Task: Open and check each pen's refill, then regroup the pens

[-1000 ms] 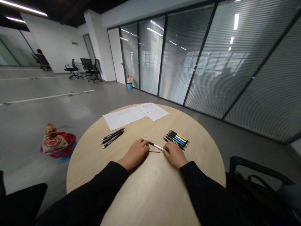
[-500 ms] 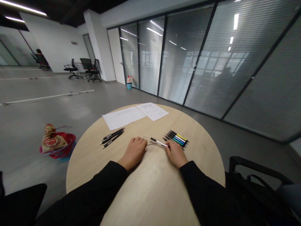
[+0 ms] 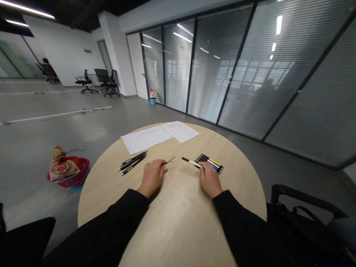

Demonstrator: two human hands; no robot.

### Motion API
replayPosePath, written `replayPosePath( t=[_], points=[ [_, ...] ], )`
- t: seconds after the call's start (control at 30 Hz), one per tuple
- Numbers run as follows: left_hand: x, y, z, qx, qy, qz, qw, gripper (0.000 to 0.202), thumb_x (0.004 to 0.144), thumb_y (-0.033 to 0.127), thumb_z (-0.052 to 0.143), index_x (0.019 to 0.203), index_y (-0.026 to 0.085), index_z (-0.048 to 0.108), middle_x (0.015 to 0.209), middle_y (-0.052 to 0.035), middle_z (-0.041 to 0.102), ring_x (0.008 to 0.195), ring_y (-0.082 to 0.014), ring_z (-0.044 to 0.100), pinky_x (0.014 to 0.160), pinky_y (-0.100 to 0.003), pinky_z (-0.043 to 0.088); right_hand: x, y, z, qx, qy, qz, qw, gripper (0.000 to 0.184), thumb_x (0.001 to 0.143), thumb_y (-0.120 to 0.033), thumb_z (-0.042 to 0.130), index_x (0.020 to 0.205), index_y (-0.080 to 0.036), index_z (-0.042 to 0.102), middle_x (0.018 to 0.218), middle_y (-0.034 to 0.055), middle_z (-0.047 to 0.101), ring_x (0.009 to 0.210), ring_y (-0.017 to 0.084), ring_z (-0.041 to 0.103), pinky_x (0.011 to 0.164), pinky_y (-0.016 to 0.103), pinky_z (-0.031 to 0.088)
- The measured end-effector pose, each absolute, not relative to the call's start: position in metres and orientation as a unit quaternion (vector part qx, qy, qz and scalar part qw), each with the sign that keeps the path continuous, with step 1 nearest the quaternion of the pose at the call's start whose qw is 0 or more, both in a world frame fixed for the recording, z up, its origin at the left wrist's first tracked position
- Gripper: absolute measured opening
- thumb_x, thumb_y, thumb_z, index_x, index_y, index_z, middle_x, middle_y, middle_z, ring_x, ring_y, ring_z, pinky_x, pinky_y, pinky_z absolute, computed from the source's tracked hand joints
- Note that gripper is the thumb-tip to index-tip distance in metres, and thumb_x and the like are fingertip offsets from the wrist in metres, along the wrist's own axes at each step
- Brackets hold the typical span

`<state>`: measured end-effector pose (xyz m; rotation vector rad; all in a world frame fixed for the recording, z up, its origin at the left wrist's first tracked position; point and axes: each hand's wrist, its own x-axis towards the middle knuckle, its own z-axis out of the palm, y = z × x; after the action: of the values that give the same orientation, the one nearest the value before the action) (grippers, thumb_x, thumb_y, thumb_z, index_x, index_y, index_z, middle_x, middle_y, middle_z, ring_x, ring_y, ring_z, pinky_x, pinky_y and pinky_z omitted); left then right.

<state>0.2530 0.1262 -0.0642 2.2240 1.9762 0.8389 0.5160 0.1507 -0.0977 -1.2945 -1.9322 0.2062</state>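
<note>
The left hand (image 3: 152, 177) lies curled on the round wooden table (image 3: 178, 226), its fingertips at the end of a thin dark pen refill (image 3: 170, 160), though whether they grip it I cannot tell; the right hand (image 3: 210, 180) is closed on the end of a white-and-black pen (image 3: 190, 162). Refill and pen remain separate, between the hands. Neither hand touches the black pens (image 3: 133, 163) to the left or the coloured pens (image 3: 210, 163) just beyond the right hand.

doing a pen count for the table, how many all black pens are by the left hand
3. All three slim black pens lie fanned side by side on the round pale wood table, just beyond and left of the left hand; none looks hidden.
</note>
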Motion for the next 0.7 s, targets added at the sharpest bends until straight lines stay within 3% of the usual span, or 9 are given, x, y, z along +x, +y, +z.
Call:
replayPosePath(
  t=[0.7],
  points=[
    [0.2522,0.1265,-0.0647,0.734,0.624,0.269,-0.006,0.023,0.093,0.017,0.047,0.103,0.022,0.068,0.102,-0.0084,0.068,0.097,-0.0265,0.057,0.084,-0.039,0.038,0.5148,0.1470,-0.0901,-0.486,-0.768,0.075,0.412,0.030,0.095,-0.013,0.037,0.110,-0.014,0.064,0.105,0.0128,0.066,0.103,0.025,0.059,0.094,0.038,0.046]
  ],
)
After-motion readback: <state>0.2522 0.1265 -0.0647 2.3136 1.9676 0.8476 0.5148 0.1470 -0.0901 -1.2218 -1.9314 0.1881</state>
